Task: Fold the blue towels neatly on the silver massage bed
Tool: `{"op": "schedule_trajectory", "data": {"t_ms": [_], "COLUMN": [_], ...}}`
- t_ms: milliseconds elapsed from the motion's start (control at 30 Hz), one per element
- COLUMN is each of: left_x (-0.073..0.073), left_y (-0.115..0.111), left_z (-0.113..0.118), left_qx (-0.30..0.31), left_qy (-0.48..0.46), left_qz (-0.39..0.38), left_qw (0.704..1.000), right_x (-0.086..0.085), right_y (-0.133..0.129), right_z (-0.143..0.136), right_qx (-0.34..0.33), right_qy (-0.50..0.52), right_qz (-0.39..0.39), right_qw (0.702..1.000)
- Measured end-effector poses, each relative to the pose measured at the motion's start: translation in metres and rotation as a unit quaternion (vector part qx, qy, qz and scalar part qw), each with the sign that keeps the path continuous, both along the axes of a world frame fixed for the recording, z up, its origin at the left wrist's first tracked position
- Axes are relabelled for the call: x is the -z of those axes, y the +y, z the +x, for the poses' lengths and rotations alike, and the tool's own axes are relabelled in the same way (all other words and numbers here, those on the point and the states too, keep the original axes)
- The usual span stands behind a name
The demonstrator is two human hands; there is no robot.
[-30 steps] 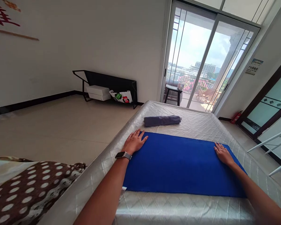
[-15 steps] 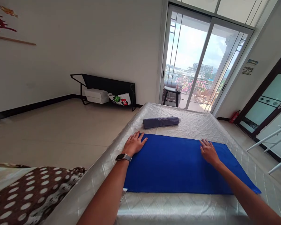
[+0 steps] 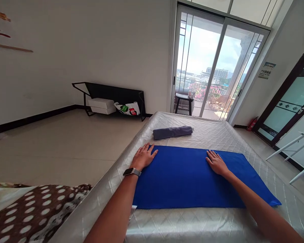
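A blue cloth (image 3: 182,179) lies spread flat across a silvery quilted mattress (image 3: 205,224), with a small white tag at its near left corner. My left hand (image 3: 143,157), a watch on its wrist, rests palm down on the far left corner of the cloth with the fingers spread. On the far edge, right of the middle, my right hand (image 3: 217,162) lies flat, fingers stretched out. Neither hand grips anything. Beyond the cloth sits a rolled grey-purple towel (image 3: 172,132) with pale lettering.
A brown polka-dot blanket (image 3: 38,212) is at the lower left. Near the wall stands a low black rack (image 3: 114,91) with white boxes (image 3: 101,106) and a bag. Glass sliding doors (image 3: 197,64) are at the back, and white metal legs (image 3: 302,172) at the right.
My right hand has slid left along the cloth's far edge. My left hand stays at its corner. The view has shifted slightly.
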State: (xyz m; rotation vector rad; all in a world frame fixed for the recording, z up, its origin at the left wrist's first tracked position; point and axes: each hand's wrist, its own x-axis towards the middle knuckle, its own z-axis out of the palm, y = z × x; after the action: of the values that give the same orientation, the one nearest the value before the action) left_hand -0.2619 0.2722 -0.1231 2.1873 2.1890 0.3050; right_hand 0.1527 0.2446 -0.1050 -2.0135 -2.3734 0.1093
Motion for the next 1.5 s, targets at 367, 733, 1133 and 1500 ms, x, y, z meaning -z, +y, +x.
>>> {"op": "schedule_trajectory", "data": {"t_ms": [367,733,1133,1500], "left_x": [-0.006,-0.007,-0.008,-0.003], "left_y": [-0.003,-0.003,-0.005,-0.001], "left_z": [0.001,0.001,0.004,0.001], "left_qx": [0.000,0.000,0.004,0.005], "left_qy": [0.005,-0.001,0.000,0.007], "left_qz": [-0.009,-0.021,-0.008,0.004], "left_qw": [1.000,1.000,1.000,1.000], "right_x": [-0.008,-0.022,0.001,0.007], "right_y": [-0.005,-0.033,-0.047,-0.041], "right_z": [0.179,0.004,-0.031,0.150], "right_qx": [0.230,0.019,-0.016,0.205], "right_qy": [-0.047,0.001,0.011,-0.044], "right_qz": [-0.002,0.080,-0.008,0.016], "right_qw": [0.972,0.997,1.000,0.978]}}
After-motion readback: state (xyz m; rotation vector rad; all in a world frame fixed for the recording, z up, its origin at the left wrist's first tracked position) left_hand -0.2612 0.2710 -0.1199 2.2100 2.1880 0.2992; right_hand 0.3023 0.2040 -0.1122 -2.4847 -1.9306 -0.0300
